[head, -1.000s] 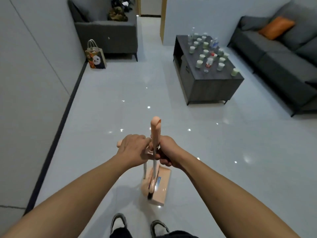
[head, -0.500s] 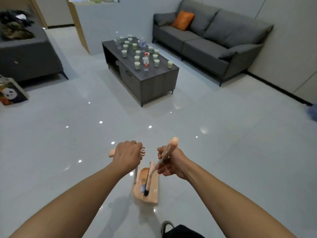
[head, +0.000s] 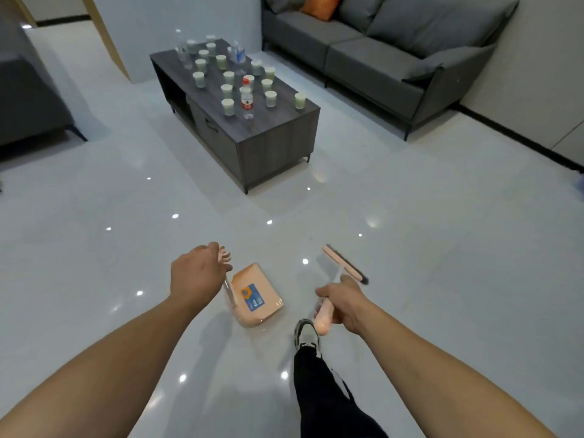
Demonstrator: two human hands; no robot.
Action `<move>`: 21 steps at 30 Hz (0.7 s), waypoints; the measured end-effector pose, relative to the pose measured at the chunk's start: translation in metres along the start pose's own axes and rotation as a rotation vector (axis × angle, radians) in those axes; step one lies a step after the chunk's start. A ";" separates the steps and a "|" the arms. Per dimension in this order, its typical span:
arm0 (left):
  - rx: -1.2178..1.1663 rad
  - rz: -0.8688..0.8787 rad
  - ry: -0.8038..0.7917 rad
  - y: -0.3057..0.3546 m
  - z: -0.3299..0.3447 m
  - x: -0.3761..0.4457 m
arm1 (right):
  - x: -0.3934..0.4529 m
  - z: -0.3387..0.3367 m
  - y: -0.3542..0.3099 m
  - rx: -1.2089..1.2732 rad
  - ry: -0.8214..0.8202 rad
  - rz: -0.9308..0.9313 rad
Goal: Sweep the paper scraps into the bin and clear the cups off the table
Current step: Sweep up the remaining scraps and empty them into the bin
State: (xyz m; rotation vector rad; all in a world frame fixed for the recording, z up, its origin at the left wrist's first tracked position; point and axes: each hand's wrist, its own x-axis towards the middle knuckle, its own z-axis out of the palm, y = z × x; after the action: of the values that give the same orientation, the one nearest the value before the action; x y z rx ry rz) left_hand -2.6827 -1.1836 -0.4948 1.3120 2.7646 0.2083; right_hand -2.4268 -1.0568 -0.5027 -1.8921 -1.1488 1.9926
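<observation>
Left hand (head: 197, 273) grasps the top of the dustpan handle (head: 228, 287), fingers curled round it; peach dustpan (head: 257, 295) hangs below it, just above the glossy pale floor (head: 442, 248), near centre. Dustpan has a blue sticker (head: 252, 298) with an orange mark, writing too small to read. Right hand (head: 343, 303) is clenched round the peach grip of the broom (head: 344, 270), grip end pointing back toward the person, broom head with dark bristles out ahead and to the right, off the floor as far as can be told. One leg in dark trousers with a grey-white shoe (head: 307, 335) steps forward between the two arms, just near of the dustpan. Far centre stands the dark wood coffee table (head: 278, 134), long side running away from the camera, near corner pointing toward the person. On it many pale green cups (head: 227, 106), standing upright in loose rows, one cup (head: 300, 100) close to the right edge. Clear bottle with red cap and red label (head: 247, 101) stands among the near cups, label text unreadable; more clear bottles at the far end. Grey sofa (head: 395, 58) far right with orange cushion (head: 319, 6), a lane of bare floor between sofa and table's right side. Part of another grey seat (head: 28, 99) at far left, wider floor between it and the table. Broad open floor between the person and the table's near end. Dark skirting along the right wall. No paper scraps can be made out at this size.
</observation>
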 end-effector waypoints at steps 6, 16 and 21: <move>-0.098 -0.132 -0.111 0.029 0.033 0.102 | 0.118 -0.032 -0.069 -0.055 0.208 0.124; -0.044 -0.329 -0.139 0.027 0.067 0.220 | 0.246 -0.026 -0.137 -0.046 0.093 0.408; 0.032 -0.313 -0.135 0.003 0.069 0.241 | 0.238 0.002 -0.116 -0.405 -0.011 0.449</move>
State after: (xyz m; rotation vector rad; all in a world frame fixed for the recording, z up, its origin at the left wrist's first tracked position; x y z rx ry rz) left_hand -2.8243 -0.9888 -0.5652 0.8457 2.8147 0.0525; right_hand -2.5161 -0.8353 -0.6177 -2.5360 -1.3009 2.0998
